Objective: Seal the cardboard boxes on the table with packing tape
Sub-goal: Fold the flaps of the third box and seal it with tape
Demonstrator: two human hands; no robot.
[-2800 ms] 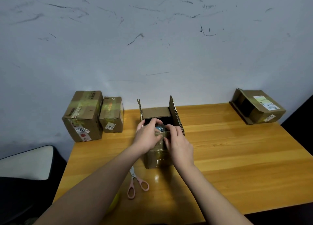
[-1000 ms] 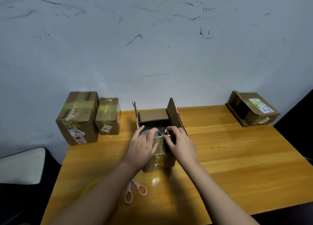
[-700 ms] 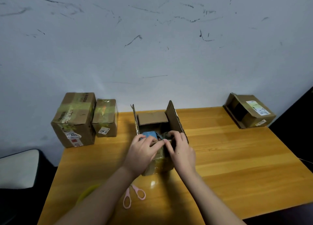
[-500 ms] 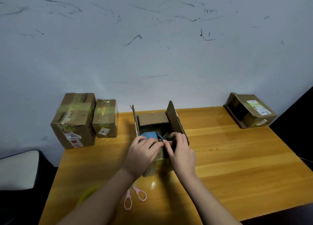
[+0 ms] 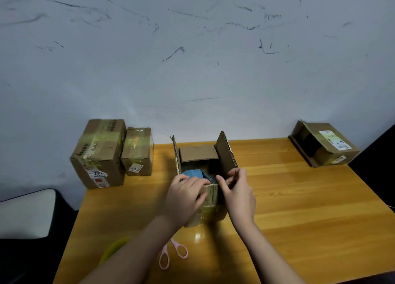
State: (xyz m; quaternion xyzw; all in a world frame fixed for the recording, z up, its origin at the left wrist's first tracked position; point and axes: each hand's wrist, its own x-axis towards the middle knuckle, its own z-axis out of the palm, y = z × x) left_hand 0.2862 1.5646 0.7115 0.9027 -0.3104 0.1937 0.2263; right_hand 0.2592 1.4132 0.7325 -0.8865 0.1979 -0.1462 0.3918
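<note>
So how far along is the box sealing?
Two boxes at the table's far left, the large taped box and small taped box, already look sealed. The middle box is in hand: its flaps stand up, with the left hand and right hand at its near edge. The open box at far right remains.
</note>
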